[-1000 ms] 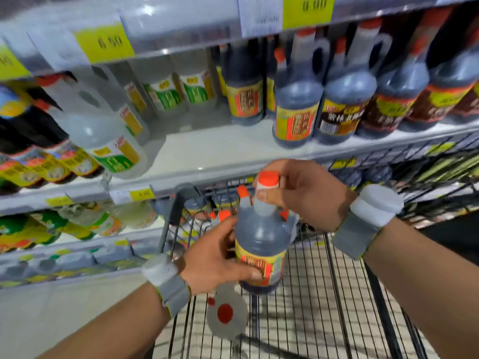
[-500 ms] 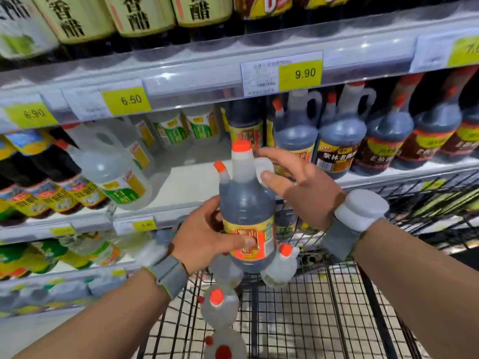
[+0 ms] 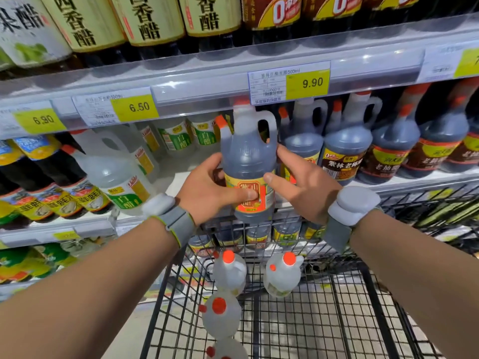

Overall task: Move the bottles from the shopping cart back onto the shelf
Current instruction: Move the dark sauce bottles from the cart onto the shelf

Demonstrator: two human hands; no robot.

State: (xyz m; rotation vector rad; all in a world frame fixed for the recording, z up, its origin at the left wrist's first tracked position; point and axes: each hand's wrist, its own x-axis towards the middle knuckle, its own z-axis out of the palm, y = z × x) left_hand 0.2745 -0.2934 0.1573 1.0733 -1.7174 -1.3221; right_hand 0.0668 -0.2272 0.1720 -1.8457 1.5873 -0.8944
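Currently the left hand [image 3: 207, 189] wraps the dark bottle [image 3: 247, 156] above the shelf's [image 3: 180, 178] front edge, the right hand [image 3: 304, 189] bracing it with straight fingers, and its cap could catch the price rail [image 3: 207, 82] overhead, toppling the neighbouring bottles [image 3: 303, 143].

Glossy translucent plastic bottle [image 3: 247, 161], black wire-metal shopping cart [image 3: 324, 320], glossy paper label [image 3: 250, 193]

On the shelf rail [image 3: 207, 71], the left price tag [image 3: 39, 119] reads 6.90, the middle price tag [image 3: 129, 107] reads 6.50, and the right price tag [image 3: 289, 82] reads 9.90 and 500ml. Cream labels [image 3: 153, 19] at upper left say 香醋. Brown labels [image 3: 274, 11] at upper right show a large 0. Clear bottles [image 3: 178, 137] at centre say 白醋. A dark shelf bottle [image 3: 342, 156] at right reads 紫林老陈. The held bottle [image 3: 246, 156] has a label too blurred to read.
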